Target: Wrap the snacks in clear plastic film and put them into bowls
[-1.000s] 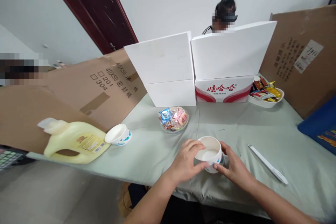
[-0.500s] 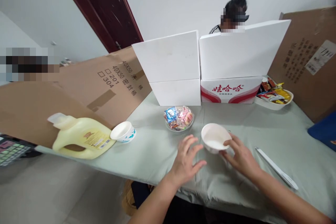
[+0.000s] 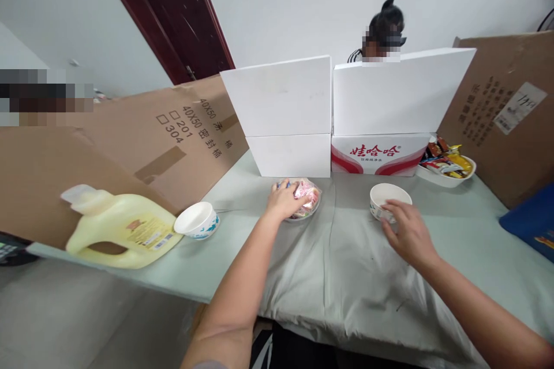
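Observation:
My left hand [image 3: 283, 202] reaches over a clear bowl [image 3: 312, 213] of wrapped snacks [image 3: 308, 191], its fingers lying across the packets on the left side. Pink packets show beside the thumb and a bit of blue under the fingers. The fingertips are partly hidden, so whether they grip a packet cannot be seen. To the right, my right hand [image 3: 409, 233] holds the near rim of a white paper bowl [image 3: 389, 191], fingers over the inside and thumb outside. That bowl stands on the cloth-covered table [image 3: 346, 265].
A yellow jug [image 3: 130, 225] lies on its side at the left, near another paper bowl [image 3: 197, 222]. White boxes [image 3: 288, 155] line the back. A white dish [image 3: 450, 176] of packets and a blue object [image 3: 530, 225] stand right. Cardboard [image 3: 194, 132] flanks the table; a person [image 3: 385, 26] is behind.
My left hand has moved forward and left onto the wrapped snacks. My right hand has shifted the paper bowl right and farther back. The long white tool is now out of sight around my right forearm.

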Action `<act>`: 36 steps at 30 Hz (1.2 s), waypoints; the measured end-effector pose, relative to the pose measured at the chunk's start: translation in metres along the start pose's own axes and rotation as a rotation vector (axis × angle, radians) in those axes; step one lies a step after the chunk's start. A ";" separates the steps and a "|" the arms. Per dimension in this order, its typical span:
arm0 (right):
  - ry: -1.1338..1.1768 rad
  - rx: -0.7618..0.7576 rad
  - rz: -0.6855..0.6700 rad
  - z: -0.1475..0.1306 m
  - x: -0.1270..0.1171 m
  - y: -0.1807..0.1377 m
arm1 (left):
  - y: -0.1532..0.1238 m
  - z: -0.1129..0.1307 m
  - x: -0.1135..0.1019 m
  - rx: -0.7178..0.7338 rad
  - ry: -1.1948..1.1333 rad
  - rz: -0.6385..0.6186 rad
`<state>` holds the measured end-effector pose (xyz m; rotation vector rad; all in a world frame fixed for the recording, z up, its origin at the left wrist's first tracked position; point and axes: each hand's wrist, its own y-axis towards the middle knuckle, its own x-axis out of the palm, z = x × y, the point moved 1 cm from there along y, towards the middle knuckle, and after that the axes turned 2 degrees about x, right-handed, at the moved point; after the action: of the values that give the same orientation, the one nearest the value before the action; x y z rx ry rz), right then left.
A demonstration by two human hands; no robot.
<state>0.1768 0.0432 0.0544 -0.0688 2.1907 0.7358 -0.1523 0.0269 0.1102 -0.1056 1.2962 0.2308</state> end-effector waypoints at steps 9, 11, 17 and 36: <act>0.808 0.610 -0.575 -0.071 0.122 0.047 | -0.011 -0.020 0.011 0.058 -0.165 0.156; 0.872 0.630 -0.609 -0.082 0.137 0.058 | -0.018 -0.024 0.015 0.054 -0.220 0.219; 0.965 0.549 -0.679 -0.108 0.135 0.063 | -0.047 -0.041 0.026 0.011 -0.352 0.443; 0.016 -0.274 -0.237 -0.129 0.101 0.053 | -0.116 -0.074 0.069 -0.355 -0.133 0.499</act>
<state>0.0058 0.0381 0.0733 -0.4669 2.0387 0.8945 -0.1781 -0.0939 0.0181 -0.0646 1.1216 0.8815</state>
